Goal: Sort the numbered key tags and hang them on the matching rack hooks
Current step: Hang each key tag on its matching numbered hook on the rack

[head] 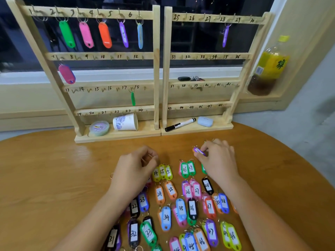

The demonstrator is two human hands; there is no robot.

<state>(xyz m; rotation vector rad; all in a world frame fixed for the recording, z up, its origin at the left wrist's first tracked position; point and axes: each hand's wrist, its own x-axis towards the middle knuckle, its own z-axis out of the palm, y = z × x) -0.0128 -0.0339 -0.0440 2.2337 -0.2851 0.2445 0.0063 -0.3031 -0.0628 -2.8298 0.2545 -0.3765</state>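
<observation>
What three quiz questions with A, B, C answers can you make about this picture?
1. Where does the marker lie?
A. In the cup.
B. On the base of the right rack.
C. Among the tags on the table.

2. What colour is the tag on hook 2?
A. Green.
B. Black.
C. Yellow.

3. What is the right hand doing?
A. Resting flat.
B. Holding the marker.
C. Its fingers pinch a purple tag.

Answers:
1 B: the marker lies on that wooden base, beside a blue case.
2 A: the tag hanging there is green.
3 C: the purple tag sits between thumb and fingers.
</observation>
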